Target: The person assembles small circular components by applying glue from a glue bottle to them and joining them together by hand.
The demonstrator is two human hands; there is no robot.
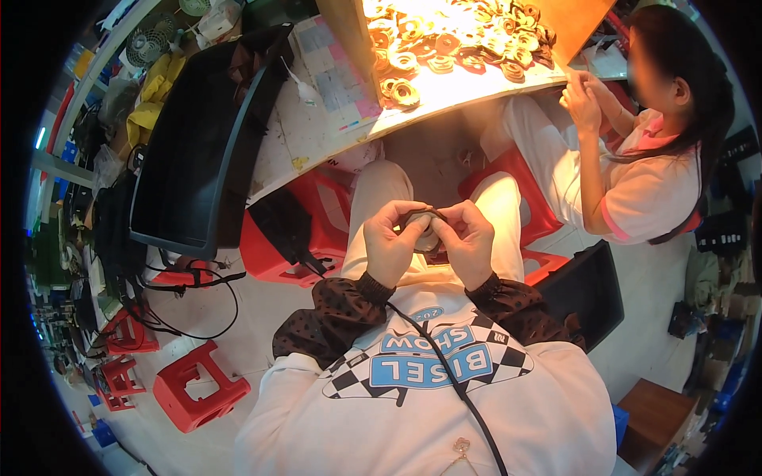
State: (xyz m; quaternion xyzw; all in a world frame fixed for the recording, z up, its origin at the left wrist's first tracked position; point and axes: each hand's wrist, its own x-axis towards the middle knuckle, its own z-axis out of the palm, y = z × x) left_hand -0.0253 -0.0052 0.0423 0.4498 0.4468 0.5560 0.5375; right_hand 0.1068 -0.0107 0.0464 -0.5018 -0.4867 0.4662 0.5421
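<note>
Over my lap, both hands meet around a small brown rosette-like piece (429, 241) of coiled, thin material. My left hand (388, 242) pinches its left side between thumb and bent fingers. On the opposite side my right hand (471, 246) does the same, and the two thumbs press close together on the piece. Fingers cover much of it, so its exact kind cannot be made out. Similar brown coiled pieces lie in a pile (444, 62) under bright light on the worktable (278, 163) ahead. Dark patterned cuffs cover both my wrists.
A long black bin (230, 178) stands at the left by the table; another black bin (591, 289) is at my right. A co-worker (651, 174) sits at the far right, hands raised together. Red stools (198, 389) stand about. A black cable (444, 365) runs down my front.
</note>
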